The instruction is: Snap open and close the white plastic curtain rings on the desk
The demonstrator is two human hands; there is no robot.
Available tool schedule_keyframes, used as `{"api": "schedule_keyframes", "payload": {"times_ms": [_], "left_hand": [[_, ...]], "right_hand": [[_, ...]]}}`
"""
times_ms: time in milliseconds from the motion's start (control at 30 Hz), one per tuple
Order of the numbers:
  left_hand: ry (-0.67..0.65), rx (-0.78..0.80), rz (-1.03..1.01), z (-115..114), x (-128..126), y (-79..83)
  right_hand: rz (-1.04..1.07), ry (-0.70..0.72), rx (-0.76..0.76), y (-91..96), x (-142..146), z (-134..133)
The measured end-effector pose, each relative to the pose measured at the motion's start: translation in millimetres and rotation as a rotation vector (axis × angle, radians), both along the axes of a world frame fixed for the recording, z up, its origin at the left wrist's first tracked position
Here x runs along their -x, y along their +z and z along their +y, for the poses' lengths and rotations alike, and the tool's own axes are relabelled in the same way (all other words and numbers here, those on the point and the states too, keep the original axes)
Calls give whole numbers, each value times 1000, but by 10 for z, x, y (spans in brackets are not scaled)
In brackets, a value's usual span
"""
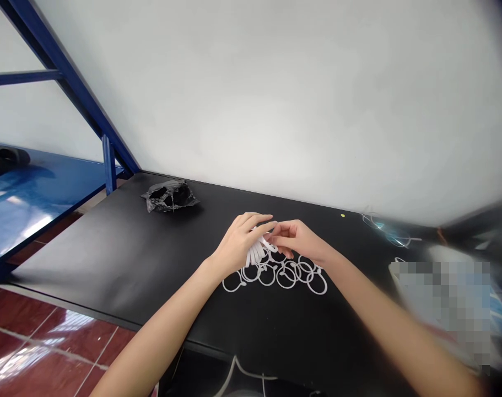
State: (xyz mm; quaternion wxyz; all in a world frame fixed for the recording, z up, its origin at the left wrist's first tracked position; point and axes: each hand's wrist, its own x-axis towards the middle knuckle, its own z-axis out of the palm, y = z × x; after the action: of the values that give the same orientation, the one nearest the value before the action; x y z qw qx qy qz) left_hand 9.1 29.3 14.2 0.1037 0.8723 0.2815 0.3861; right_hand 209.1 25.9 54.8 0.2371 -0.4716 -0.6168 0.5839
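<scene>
Gathered in my left hand is a bunch of white rings, with the fingers closed over its top. Against it, my right hand is closed, its fingertips pinching a white ring at the bunch's right side; the exact grip is partly hidden. Several loose white rings, thin and round with small tabs, lie overlapping on the black table just below both hands.
A crumpled black plastic bag lies at the back left. Clear plastic wrapping and a blurred pale package are on the right. A white wall rises behind, and a blue metal frame stands left.
</scene>
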Motion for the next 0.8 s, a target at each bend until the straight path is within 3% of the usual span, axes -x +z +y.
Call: {"api": "schedule_keyframes", "payload": {"times_ms": [100,233,367,500,600,800], "left_hand": [[-32,195,-181,-10,-56,-1],[-87,725,-550,-34,-157,12],[-302,1143,-871,-96,-256,-19],[-376,1294,-915,-216,-319,-24],[-476,1366,-935,-280,-324,9],[-511,1463,-982,-304,-325,45]], "right_hand": [[30,-56,-55,-4,7,-31],[158,-237,-293,60,15,-109],[207,-93,-484,108,94,-267],[133,-49,-541,29,245,-386],[142,-82,-465,-48,328,-425],[114,-43,-365,-47,361,-426]]}}
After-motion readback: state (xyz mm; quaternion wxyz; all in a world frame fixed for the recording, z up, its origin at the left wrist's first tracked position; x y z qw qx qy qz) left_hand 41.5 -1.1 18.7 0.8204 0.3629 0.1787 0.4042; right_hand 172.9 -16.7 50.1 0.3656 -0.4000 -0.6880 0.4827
